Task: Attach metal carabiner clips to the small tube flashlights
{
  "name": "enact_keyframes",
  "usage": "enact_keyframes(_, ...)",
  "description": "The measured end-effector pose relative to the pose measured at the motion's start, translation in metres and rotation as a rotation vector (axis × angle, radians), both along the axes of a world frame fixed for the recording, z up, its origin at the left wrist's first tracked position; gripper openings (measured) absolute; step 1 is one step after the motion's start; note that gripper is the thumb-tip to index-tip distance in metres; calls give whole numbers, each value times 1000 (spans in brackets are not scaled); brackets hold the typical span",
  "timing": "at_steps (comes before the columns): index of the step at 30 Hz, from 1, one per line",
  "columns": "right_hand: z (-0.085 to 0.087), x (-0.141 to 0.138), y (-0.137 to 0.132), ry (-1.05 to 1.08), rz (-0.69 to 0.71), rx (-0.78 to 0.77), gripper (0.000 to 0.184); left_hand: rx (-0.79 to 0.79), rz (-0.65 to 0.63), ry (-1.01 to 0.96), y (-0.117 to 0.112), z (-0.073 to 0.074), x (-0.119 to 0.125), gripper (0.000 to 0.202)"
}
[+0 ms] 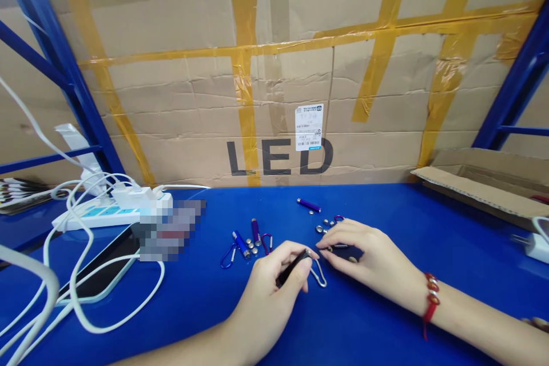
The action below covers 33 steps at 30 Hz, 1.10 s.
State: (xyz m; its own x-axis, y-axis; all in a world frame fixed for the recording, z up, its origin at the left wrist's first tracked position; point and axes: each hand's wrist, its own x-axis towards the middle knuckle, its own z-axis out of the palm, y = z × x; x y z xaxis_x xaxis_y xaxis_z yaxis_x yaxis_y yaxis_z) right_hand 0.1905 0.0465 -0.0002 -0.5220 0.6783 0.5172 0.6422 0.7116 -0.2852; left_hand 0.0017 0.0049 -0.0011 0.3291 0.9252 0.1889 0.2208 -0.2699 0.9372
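My left hand [266, 291] is closed round a small black tube [293, 270], like a keychain flashlight, its end tilted up. A silver carabiner [319, 277] hangs beside that hand. Close by on the right, my right hand [377, 249] is low over the table, thumb and forefinger pinched on something too small to make out. Under its fingers lies another clip [339, 246]. Small round metal pieces [319, 229] sit just beyond. Left of my hands are a blue tube [241, 245] with a blue carabiner [227, 257], and a purple tube [256, 232] with a dark red carabiner [267, 245].
Another purple tube [309, 205] lies farther back on the blue table [193, 320]. At left are a phone [103, 266], a power strip [96, 216] and looping white cables [86, 320]. A large cardboard box [193, 114] stands behind; an open carton [480, 189] is at right.
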Motion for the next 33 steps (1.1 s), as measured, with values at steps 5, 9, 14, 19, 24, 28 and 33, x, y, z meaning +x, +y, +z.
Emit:
enact_keyframes(5,-1,1,-1,44,-10,-14,13,-1,-4,17,-1,1,0,25)
enact_keyframes(9,-1,0,-2,47,-22,-33,15,-9,-7,13,-1,1,0,27)
enact_keyframes(14,-1,-2,-3,42,-4,-88,14,-16,-3,10,0,1,-1,29)
enact_keyframes(19,-2,-1,-2,31,2,-109,14,-17,-1,11,0,1,0,28)
enact_keyframes(24,-2,0,-2,34,-7,-101,13,-22,-1,4,-1,2,0,26)
enact_keyframes(28,-2,-1,-2,54,8,-119,13,-26,-1,9,-1,3,0,26)
enact_keyframes(33,-2,-1,-3,63,84,-136,14,-8,-10,7,0,0,0,24)
